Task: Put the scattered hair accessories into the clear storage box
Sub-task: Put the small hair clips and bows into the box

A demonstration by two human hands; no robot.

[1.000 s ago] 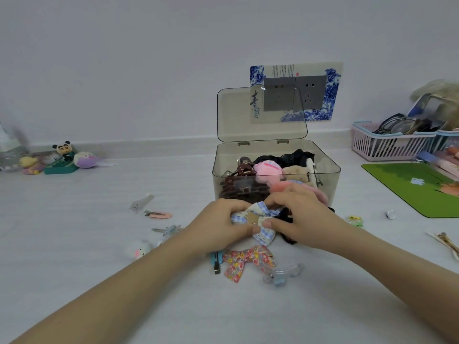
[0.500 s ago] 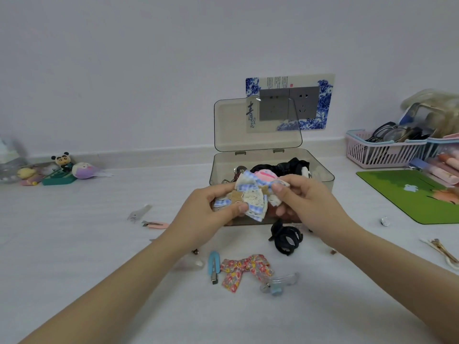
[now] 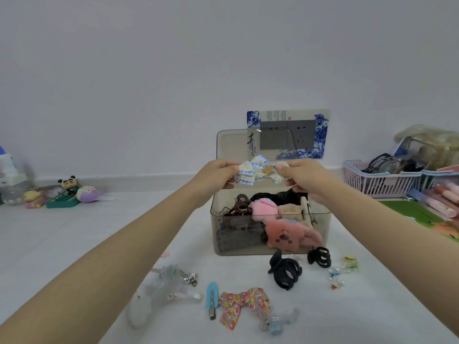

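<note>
Both of my hands hold a blue-and-cream lace bow stretched between them, above the back of the clear storage box. My left hand pinches its left end and my right hand its right end. The box stands open with its lid up and holds claw clips, a pink plush piece and dark scrunchies. In front of the box lie a large black claw clip, a smaller black claw clip, a floral bow, a blue snap clip and a clear clip.
Small candy-like clips lie right of the black claw clips. A pink basket with glasses and a green mat sit at the right. Small toys stand by the wall at the left. A wall socket is behind the box lid.
Both hands have lifted the lace bow from the surface in front of the box up and back over the open box. The black claw clip it covered now shows.
</note>
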